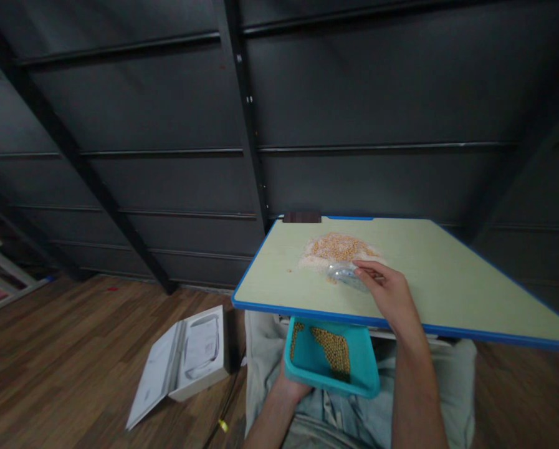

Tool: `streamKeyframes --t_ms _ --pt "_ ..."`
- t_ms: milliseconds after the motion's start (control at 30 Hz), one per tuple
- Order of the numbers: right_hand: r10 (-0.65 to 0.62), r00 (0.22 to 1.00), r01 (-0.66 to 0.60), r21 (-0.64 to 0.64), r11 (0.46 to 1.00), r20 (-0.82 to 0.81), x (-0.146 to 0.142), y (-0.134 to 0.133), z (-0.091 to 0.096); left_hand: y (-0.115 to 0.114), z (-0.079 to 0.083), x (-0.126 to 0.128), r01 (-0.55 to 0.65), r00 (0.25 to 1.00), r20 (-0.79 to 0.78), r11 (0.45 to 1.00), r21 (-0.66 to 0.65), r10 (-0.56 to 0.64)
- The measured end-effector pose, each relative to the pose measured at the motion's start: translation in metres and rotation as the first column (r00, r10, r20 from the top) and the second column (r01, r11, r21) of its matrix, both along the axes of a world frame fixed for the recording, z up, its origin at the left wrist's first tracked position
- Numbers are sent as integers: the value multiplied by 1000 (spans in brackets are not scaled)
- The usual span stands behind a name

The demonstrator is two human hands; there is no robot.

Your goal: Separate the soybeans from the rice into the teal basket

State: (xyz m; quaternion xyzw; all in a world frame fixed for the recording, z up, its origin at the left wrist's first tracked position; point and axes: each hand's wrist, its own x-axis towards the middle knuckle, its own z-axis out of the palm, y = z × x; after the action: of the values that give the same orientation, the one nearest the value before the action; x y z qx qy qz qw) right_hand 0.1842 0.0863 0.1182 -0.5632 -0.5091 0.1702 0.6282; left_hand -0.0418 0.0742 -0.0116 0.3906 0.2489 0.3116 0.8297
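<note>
My right hand (387,290) pinches a clear, shiny plastic piece (343,273) low over the table; its exact kind I cannot make out. The piece lies at the near edge of a pile of yellow beans (339,246) mixed with white, rice-like grains (308,259). Below the table's front edge, my left hand (294,386) grips a teal plastic bin (333,381) by its left side, with the fingers hidden underneath. Yellow-brown beans (334,352) lie on the bin's floor, mostly in the middle, with some at the left.
The pale green folding table (452,280) has a blue edge, and a dark block (302,217) sits at its far left. An open white box (204,355) rests on the wooden floor (83,349). Behind the table stands a dark panelled wall (181,112).
</note>
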Motion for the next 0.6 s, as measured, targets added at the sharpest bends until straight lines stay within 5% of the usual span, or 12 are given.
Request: streamKeyframes --t_ms 267,600 --pt "-5 1000 5 -6 1000 -9 1 1 0 5 -18 -3 -40 995 91 992 -122 51" --pt "50 999 -49 -28 998 18 1 1 -1 7 -22 1 17 983 182 996 -84 -1"
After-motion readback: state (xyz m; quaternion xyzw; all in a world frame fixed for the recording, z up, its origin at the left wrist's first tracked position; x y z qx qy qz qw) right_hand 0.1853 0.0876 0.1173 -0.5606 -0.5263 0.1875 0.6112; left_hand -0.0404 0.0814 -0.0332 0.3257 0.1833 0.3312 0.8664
